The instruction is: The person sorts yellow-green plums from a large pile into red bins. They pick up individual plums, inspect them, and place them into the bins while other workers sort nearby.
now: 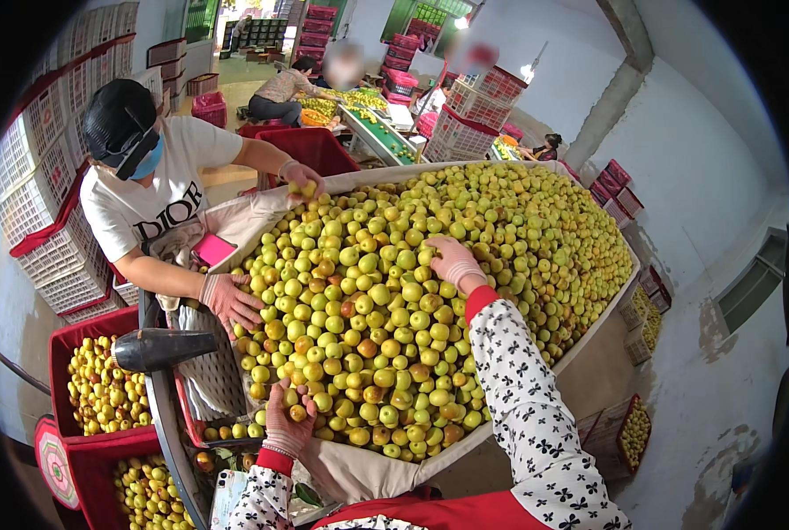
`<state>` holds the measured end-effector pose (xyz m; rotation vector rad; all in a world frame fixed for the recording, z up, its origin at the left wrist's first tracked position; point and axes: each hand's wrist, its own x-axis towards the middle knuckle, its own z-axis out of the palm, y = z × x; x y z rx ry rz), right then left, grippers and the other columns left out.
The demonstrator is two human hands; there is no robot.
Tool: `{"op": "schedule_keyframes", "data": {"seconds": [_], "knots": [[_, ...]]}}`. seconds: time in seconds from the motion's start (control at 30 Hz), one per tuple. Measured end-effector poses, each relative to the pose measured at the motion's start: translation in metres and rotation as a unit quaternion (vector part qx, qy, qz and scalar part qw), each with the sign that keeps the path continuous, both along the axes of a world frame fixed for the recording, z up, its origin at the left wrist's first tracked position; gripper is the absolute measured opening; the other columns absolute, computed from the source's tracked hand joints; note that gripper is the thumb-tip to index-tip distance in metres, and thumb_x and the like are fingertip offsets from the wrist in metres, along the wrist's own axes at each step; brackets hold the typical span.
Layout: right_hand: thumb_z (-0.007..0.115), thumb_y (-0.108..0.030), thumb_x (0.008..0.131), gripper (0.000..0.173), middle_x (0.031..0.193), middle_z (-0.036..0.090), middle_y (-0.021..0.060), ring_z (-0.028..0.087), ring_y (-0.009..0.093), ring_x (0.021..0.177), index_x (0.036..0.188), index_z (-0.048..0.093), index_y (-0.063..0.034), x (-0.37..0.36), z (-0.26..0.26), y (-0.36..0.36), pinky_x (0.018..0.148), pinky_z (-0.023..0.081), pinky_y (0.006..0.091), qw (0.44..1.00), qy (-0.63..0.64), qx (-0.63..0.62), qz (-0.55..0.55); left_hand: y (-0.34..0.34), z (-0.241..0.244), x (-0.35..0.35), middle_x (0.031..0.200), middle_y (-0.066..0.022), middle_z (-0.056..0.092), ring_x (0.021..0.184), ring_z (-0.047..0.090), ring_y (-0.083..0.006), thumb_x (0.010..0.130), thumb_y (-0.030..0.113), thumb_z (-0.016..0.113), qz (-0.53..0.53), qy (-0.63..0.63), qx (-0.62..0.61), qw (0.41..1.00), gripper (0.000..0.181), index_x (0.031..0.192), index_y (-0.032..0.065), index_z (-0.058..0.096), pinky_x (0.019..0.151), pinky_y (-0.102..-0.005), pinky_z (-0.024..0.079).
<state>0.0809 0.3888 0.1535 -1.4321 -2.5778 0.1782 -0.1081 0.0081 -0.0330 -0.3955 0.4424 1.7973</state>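
Note:
A large heap of yellow-green jujubes (368, 298), some with brown patches, fills a cloth-lined bin (361, 467) in front of me. My left hand (285, 427), in a striped knit glove, is at the near left edge of the heap, palm up. Its fingers curl around a couple of jujubes (297, 413). Farther out, my right hand (457, 262), gloved alike, reaches palm down over the middle of the heap. Its fingertips touch the fruit there; whether they grip any is hidden.
A co-worker's gloved hand (231, 301) rests on the heap's left side; their other hand (303, 179) holds fruit. A black cone-shaped part (162, 349) juts over a metal frame (169, 424). Red-lined crates (60, 397) of jujubes stand lower left. Behind runs a green conveyor (384, 136).

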Motion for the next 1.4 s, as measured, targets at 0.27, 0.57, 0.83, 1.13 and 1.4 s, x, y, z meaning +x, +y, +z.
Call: {"op": "schedule_keyframes", "data": {"seconds": [0.27,0.57,0.83,1.13,1.4], "knots": [[0.055,-0.013,0.089,0.041,0.129,0.053,0.0161,0.061,0.035,0.112,0.130,0.055,-0.0209,-0.017,-0.002,-0.010,0.092,0.051,0.0462,0.987,-0.157,0.045,-0.001,-0.001,0.000,-0.001,0.097,-0.0076,0.062,0.077,0.061,-0.0205,0.093,0.040,0.064,-0.005,0.005,-0.004,1.000,0.035,0.118,0.0176,0.054,0.065,-0.0350,0.059],[0.072,-0.032,0.080,0.049,0.111,0.064,0.0187,0.066,0.034,0.097,0.120,0.058,-0.0074,-0.061,-0.028,-0.184,0.087,0.053,0.0410,0.922,0.198,-0.168,0.288,-0.003,0.001,-0.001,0.106,-0.0099,0.066,0.096,0.066,-0.0313,0.094,0.044,0.060,-0.039,-0.054,0.067,0.996,0.036,0.105,0.0104,0.058,0.084,-0.0526,0.058],[0.068,-0.032,0.087,0.047,0.115,0.064,0.0170,0.065,0.035,0.095,0.126,0.059,-0.0078,-0.119,-0.082,-0.242,0.084,0.053,0.0391,0.896,0.084,-0.291,0.325,-0.016,0.019,0.002,0.134,-0.0124,0.056,0.122,0.054,-0.0400,0.097,0.056,0.046,-0.003,-0.096,0.144,0.985,0.051,0.130,0.0172,0.052,0.094,-0.0646,0.049],[0.059,-0.028,0.091,0.029,0.123,0.061,0.0100,0.058,0.030,0.113,0.118,0.065,-0.0177,-0.238,-0.106,-0.216,0.088,0.053,0.0401,0.903,-0.258,0.059,0.338,-0.012,0.008,0.006,0.125,-0.0184,0.058,0.115,0.057,-0.0418,0.095,0.048,0.058,0.023,-0.127,0.150,0.980,0.044,0.120,0.0112,0.054,0.092,-0.0654,0.051],[0.059,-0.027,0.090,0.028,0.120,0.065,0.0108,0.061,0.026,0.115,0.112,0.070,-0.0133,-0.276,-0.148,-0.208,0.088,0.053,0.0390,0.879,-0.381,0.044,0.285,-0.012,-0.006,0.009,0.125,-0.0163,0.057,0.114,0.059,-0.0377,0.093,0.047,0.061,0.022,-0.117,0.204,0.972,0.044,0.117,0.0093,0.057,0.093,-0.0613,0.052]]}}
